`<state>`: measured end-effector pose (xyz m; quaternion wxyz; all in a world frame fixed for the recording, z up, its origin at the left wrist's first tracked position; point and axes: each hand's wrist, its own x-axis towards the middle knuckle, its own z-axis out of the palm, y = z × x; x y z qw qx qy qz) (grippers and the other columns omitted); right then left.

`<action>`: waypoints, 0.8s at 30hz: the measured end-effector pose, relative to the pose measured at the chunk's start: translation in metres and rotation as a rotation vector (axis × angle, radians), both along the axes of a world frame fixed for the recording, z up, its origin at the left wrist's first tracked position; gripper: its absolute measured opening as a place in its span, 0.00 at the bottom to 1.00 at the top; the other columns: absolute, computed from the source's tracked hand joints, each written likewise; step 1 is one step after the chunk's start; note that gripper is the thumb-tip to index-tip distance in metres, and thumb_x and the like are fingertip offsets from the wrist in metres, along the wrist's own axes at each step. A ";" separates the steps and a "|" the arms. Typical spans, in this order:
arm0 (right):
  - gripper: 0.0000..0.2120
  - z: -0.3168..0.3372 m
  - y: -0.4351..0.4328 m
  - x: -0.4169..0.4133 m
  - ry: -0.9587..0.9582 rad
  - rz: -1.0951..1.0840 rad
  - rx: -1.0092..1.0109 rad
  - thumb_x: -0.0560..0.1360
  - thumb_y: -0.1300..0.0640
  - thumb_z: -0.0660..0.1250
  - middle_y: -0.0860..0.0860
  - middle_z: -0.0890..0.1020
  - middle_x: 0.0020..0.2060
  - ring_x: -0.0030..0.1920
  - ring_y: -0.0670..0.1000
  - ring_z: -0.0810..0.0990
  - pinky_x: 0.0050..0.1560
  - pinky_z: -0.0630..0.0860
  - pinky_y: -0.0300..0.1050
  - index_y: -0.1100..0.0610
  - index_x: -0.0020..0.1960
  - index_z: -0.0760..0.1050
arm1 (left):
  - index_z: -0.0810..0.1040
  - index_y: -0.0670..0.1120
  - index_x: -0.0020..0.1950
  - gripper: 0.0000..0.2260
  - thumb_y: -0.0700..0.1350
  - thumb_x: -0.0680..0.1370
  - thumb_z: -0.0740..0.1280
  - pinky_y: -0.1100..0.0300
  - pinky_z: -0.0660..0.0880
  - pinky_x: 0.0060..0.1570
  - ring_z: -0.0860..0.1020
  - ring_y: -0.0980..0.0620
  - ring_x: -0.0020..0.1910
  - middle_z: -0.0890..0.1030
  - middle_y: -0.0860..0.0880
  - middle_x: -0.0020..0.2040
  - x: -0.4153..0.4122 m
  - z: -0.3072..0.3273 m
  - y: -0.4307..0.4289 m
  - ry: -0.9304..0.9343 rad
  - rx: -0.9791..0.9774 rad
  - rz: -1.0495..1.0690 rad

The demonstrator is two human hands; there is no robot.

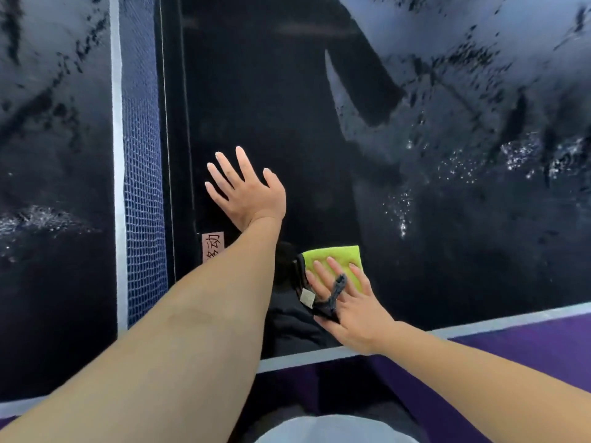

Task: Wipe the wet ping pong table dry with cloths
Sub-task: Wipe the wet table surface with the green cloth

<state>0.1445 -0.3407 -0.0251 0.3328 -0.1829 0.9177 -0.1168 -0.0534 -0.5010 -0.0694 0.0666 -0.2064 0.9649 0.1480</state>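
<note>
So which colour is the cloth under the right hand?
The cloth is bright yellow-green, lying flat under the right hand; the head view shows it.

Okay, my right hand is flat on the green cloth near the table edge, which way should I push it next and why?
Probably push the right hand and its green cloth away from you and to the right, toward the water droplets glinting on the table. The dark strip around the left hand beside the net shows no droplets, while the beads and streaks lie mostly to the right.

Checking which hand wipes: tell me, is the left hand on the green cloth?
No. The left hand lies bare and open on the table, while the right hand presses the green cloth.
</note>
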 end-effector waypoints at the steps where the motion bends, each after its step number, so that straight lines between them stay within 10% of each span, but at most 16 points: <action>1: 0.34 0.001 -0.002 0.017 -0.004 -0.019 0.002 0.83 0.38 0.45 0.43 0.29 0.77 0.76 0.48 0.24 0.74 0.26 0.55 0.43 0.78 0.27 | 0.50 0.53 0.83 0.31 0.58 0.81 0.51 0.39 0.45 0.78 0.46 0.41 0.82 0.49 0.44 0.83 0.000 0.000 -0.001 -0.005 0.005 -0.003; 9: 0.25 0.034 -0.014 0.095 -0.257 -0.315 -0.181 0.84 0.44 0.51 0.37 0.38 0.79 0.77 0.41 0.30 0.76 0.31 0.46 0.38 0.80 0.50 | 0.46 0.52 0.83 0.34 0.60 0.81 0.54 0.41 0.40 0.78 0.40 0.42 0.81 0.43 0.44 0.83 0.002 0.013 -0.008 -0.079 0.069 -0.066; 15: 0.11 0.104 0.012 0.061 -0.847 -1.343 -0.676 0.83 0.53 0.61 0.48 0.85 0.52 0.52 0.48 0.84 0.50 0.79 0.41 0.51 0.62 0.77 | 0.54 0.54 0.82 0.31 0.55 0.79 0.59 0.43 0.39 0.78 0.42 0.45 0.82 0.46 0.47 0.83 -0.001 0.023 -0.012 -0.071 0.227 -0.002; 19: 0.14 0.113 0.039 0.024 -0.626 -1.739 -0.912 0.83 0.52 0.60 0.56 0.86 0.54 0.55 0.58 0.85 0.56 0.79 0.55 0.58 0.61 0.79 | 0.53 0.51 0.82 0.30 0.54 0.81 0.57 0.42 0.40 0.78 0.42 0.43 0.82 0.44 0.44 0.83 -0.013 0.031 0.004 -0.065 0.261 0.038; 24: 0.10 0.120 0.068 -0.055 -0.305 -1.802 -1.042 0.83 0.54 0.61 0.50 0.85 0.54 0.56 0.52 0.83 0.54 0.79 0.50 0.52 0.61 0.78 | 0.46 0.54 0.83 0.31 0.61 0.82 0.49 0.38 0.39 0.77 0.41 0.42 0.81 0.42 0.47 0.83 -0.025 0.023 0.034 -0.114 0.137 -0.007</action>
